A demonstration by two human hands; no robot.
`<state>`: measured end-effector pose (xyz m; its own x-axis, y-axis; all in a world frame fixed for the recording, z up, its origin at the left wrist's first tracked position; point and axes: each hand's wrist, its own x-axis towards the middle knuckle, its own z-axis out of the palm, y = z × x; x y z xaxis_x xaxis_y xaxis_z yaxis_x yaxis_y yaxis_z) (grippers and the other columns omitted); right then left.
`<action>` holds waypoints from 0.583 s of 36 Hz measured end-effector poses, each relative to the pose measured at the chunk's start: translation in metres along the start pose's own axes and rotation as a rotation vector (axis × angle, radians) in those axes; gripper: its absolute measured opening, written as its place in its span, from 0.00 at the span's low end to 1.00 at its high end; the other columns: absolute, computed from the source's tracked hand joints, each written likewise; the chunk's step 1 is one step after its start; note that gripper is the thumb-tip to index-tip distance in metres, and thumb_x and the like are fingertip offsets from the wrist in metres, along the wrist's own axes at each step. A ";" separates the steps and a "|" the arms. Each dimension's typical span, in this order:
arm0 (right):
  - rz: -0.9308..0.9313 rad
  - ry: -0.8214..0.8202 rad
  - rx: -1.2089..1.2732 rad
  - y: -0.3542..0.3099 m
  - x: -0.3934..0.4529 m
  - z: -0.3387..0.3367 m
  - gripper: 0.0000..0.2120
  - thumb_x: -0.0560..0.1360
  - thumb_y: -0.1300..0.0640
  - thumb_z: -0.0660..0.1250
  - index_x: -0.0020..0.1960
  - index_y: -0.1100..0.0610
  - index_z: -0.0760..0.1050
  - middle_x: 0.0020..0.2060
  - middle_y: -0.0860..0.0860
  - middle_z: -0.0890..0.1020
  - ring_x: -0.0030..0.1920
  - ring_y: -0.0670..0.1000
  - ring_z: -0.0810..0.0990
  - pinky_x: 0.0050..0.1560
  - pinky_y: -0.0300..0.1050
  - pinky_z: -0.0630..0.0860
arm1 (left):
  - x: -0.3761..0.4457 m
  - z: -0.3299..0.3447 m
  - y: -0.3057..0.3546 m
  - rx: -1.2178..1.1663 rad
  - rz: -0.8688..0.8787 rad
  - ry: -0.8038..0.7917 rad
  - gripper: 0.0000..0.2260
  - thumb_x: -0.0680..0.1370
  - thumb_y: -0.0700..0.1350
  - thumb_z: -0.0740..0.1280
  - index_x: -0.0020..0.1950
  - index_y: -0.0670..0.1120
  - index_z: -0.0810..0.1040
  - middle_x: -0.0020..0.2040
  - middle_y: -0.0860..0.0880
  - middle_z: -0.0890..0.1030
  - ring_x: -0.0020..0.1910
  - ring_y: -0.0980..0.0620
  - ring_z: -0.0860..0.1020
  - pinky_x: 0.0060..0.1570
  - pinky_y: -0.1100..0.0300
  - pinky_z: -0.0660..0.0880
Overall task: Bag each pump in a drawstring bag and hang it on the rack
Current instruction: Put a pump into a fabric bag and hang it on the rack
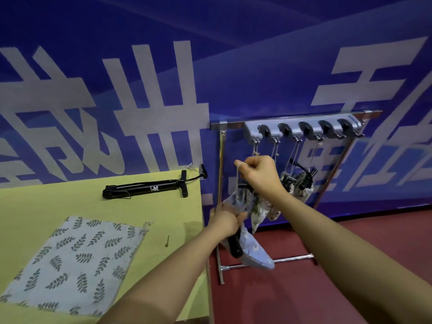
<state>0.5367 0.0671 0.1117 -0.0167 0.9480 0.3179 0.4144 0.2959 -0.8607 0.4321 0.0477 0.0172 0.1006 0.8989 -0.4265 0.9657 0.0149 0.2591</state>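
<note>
My left hand (228,220) grips a light blue drawstring bag (253,252) with a black pump inside, held in the air just right of the table and below the rack. My right hand (258,176) pinches the bag's white cord, looped over a finger, just under the rack's grey hook bar (304,129). Several other bagged pumps (298,183) hang by cords from the hooks, partly hidden behind my right hand. A bare black pump (147,188) lies on the yellow-green table (46,206). A leaf-print bag (72,260) lies flat on the table near me.
The rack's chrome frame (268,261) stands on the red floor against a blue banner wall. The rightmost hooks (348,130) carry nothing. A small dark pin (167,241) lies on the table near its right edge.
</note>
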 end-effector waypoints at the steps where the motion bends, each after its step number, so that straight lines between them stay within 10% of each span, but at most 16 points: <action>1: 0.015 0.003 0.003 0.005 -0.001 -0.002 0.23 0.76 0.58 0.67 0.26 0.65 0.67 0.19 0.48 0.64 0.23 0.45 0.61 0.32 0.43 0.66 | 0.003 0.001 0.003 0.015 0.008 -0.006 0.23 0.81 0.58 0.51 0.64 0.43 0.74 0.68 0.42 0.70 0.69 0.41 0.64 0.66 0.50 0.63; 9: 0.132 0.074 0.035 0.058 -0.007 -0.052 0.23 0.77 0.60 0.66 0.28 0.70 0.66 0.23 0.57 0.63 0.26 0.52 0.62 0.29 0.27 0.66 | 0.036 0.023 0.052 0.083 0.118 -0.081 0.21 0.78 0.62 0.55 0.54 0.50 0.80 0.64 0.46 0.74 0.68 0.45 0.64 0.61 0.50 0.63; 14: 0.157 0.090 0.000 0.088 0.004 -0.090 0.23 0.77 0.57 0.67 0.30 0.73 0.68 0.24 0.66 0.69 0.27 0.52 0.67 0.30 0.38 0.68 | 0.052 0.015 0.103 0.163 0.141 -0.163 0.26 0.80 0.63 0.49 0.63 0.48 0.76 0.65 0.44 0.74 0.67 0.42 0.66 0.63 0.49 0.61; 21: 0.210 0.038 -0.091 0.139 0.036 -0.164 0.23 0.76 0.56 0.67 0.26 0.66 0.70 0.18 0.50 0.70 0.22 0.43 0.66 0.28 0.36 0.64 | 0.075 0.012 0.192 0.064 0.197 -0.172 0.23 0.82 0.54 0.53 0.72 0.42 0.65 0.70 0.40 0.69 0.68 0.43 0.69 0.63 0.56 0.65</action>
<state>0.7429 0.1231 0.0689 0.1118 0.9820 0.1521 0.4860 0.0795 -0.8704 0.6284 0.1133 0.0248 0.3220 0.7941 -0.5155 0.9361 -0.1855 0.2989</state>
